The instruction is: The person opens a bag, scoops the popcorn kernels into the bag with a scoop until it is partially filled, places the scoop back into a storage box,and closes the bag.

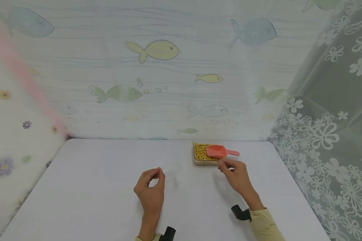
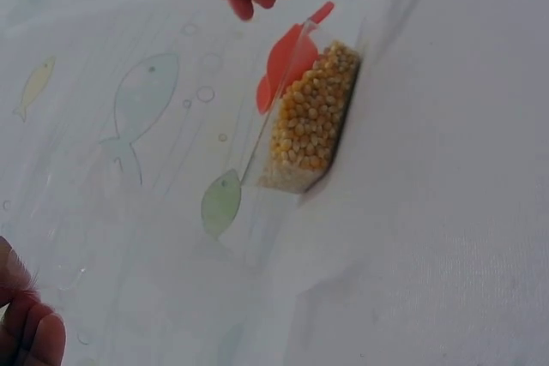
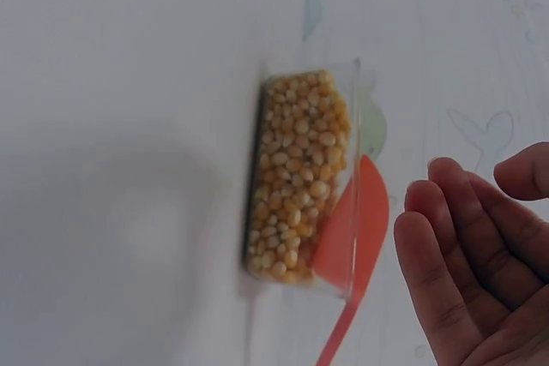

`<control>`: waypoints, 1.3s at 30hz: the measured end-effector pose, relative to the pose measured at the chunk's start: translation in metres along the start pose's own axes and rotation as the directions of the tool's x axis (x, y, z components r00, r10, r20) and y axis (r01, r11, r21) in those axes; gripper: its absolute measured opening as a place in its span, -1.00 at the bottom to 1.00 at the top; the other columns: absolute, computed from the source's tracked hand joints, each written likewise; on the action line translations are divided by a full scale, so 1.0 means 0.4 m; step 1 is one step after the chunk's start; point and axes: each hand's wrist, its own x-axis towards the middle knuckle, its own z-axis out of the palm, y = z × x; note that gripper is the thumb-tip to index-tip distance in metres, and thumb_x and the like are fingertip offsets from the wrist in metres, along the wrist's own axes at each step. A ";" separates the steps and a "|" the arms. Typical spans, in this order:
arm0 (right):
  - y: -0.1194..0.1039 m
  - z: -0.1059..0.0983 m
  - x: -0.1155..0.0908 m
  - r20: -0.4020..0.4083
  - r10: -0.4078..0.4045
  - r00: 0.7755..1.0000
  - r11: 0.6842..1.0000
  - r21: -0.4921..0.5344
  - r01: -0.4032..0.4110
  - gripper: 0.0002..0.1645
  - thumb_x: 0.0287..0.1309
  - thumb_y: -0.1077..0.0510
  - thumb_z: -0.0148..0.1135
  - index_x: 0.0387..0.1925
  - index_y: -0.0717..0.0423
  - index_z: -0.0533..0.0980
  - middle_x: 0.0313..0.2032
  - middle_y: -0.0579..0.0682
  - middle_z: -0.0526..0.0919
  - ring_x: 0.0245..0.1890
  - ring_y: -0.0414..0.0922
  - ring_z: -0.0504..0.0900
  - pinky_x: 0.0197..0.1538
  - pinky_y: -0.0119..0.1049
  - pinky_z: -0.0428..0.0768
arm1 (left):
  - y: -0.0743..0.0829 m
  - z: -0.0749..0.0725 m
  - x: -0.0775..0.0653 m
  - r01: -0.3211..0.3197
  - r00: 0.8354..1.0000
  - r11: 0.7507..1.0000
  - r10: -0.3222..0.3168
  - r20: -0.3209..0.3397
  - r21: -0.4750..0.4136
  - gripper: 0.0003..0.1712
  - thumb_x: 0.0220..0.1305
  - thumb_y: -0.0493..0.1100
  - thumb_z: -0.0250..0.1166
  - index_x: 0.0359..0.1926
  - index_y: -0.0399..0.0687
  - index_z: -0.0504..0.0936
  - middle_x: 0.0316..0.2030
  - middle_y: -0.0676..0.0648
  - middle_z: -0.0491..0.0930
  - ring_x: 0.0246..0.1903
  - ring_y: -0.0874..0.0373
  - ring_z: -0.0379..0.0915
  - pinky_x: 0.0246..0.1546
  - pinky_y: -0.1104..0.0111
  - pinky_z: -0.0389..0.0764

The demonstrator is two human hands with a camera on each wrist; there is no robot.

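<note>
In the head view my left hand (image 1: pixel 151 190) pinches a thin, see-through plastic bag (image 1: pixel 172 170) between thumb and fingertips. Its edges are faint and hard to make out. My right hand (image 1: pixel 236 175) hovers by the near right corner of a clear box (image 1: pixel 206 163), fingers loosely bent. The right wrist view shows a gap between its thumb and fingers (image 3: pixel 446 263), with nothing held. Yellow corn kernels (image 3: pixel 296 177) fill the box. An orange-red scoop (image 1: pixel 218 151) lies on the kernels, its handle sticking out past the right side.
A white table (image 1: pixel 102 187) carries the box near its back edge. Behind it hangs a fish-print cloth (image 1: pixel 157 100). Flowered sheets border the left and right sides. Dark curved pieces (image 1: pixel 240 213) are worn at both wrists.
</note>
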 end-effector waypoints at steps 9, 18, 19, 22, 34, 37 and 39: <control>0.029 -0.048 -0.011 -0.018 0.129 0.991 0.986 -0.101 -0.130 -0.73 0.43 0.21 0.18 -0.07 0.31 0.69 -0.35 0.09 0.77 -0.31 -0.14 0.65 -0.30 -0.44 0.62 | 0.001 -0.005 0.005 0.037 0.999 0.999 -0.037 0.001 -0.011 -0.78 0.06 -0.57 0.41 -0.32 -0.26 0.81 -0.43 -0.15 0.68 -0.41 0.28 0.56 -0.29 0.61 0.60; 0.080 -0.086 0.000 0.005 0.350 0.937 0.933 -0.093 -0.348 -0.51 0.56 0.04 -0.02 0.07 0.39 0.61 -0.19 0.21 0.77 -0.21 0.00 0.72 -0.20 -0.47 0.66 | -0.012 -0.013 0.006 0.053 0.999 0.998 -0.053 -0.013 -0.020 -0.79 0.06 -0.59 0.39 -0.33 -0.29 0.79 -0.43 -0.18 0.66 -0.41 0.27 0.54 -0.32 0.61 0.59; 0.087 -0.088 0.002 0.007 0.366 0.930 0.927 -0.089 -0.364 -0.49 0.57 0.02 -0.04 0.08 0.39 0.59 -0.17 0.23 0.76 -0.20 0.00 0.72 -0.19 -0.45 0.68 | -0.014 -0.014 0.006 0.066 0.998 0.998 -0.066 -0.012 -0.020 -0.79 0.07 -0.59 0.39 -0.32 -0.30 0.79 -0.43 -0.17 0.67 -0.41 0.28 0.54 -0.31 0.61 0.59; 0.102 -0.092 0.011 0.023 0.419 0.907 0.906 -0.072 -0.417 -0.42 0.59 -0.02 -0.09 0.16 0.42 0.53 -0.07 0.29 0.73 -0.14 0.02 0.72 -0.10 -0.34 0.72 | -0.018 -0.016 0.006 0.071 0.997 0.997 -0.071 -0.014 -0.024 -0.78 0.06 -0.59 0.37 -0.32 -0.28 0.79 -0.42 -0.20 0.67 -0.41 0.27 0.53 -0.32 0.60 0.59; 0.135 -0.076 0.075 0.125 0.583 0.802 0.752 0.289 -0.592 -0.09 0.60 -0.17 -0.23 0.56 0.41 -0.20 0.39 0.43 0.33 -0.17 -0.36 0.67 -0.02 -0.50 0.65 | -0.011 -0.008 -0.002 0.083 0.997 0.995 -0.083 0.009 -0.047 -0.77 0.07 -0.59 0.38 -0.31 -0.28 0.79 -0.41 -0.21 0.67 -0.40 0.27 0.54 -0.30 0.60 0.60; 0.140 -0.064 0.090 0.152 0.586 0.796 0.686 0.430 -0.587 -0.13 0.60 -0.16 -0.22 0.57 0.35 -0.15 0.44 0.38 0.27 -0.18 -0.40 0.65 0.05 -0.49 0.64 | -0.009 -0.005 -0.006 0.081 0.997 0.995 -0.080 0.018 -0.056 -0.78 0.08 -0.59 0.39 -0.31 -0.28 0.79 -0.41 -0.23 0.67 -0.40 0.25 0.55 -0.30 0.60 0.60; 0.146 -0.058 0.097 0.167 0.576 0.800 0.642 0.513 -0.569 -0.16 0.61 -0.15 -0.22 0.57 0.33 -0.11 0.45 0.35 0.25 -0.15 -0.39 0.66 0.11 -0.45 0.62 | -0.006 -0.002 -0.008 0.082 0.996 0.994 -0.081 0.025 -0.065 -0.79 0.08 -0.58 0.39 -0.31 -0.29 0.79 -0.41 -0.24 0.66 -0.40 0.24 0.55 -0.29 0.60 0.60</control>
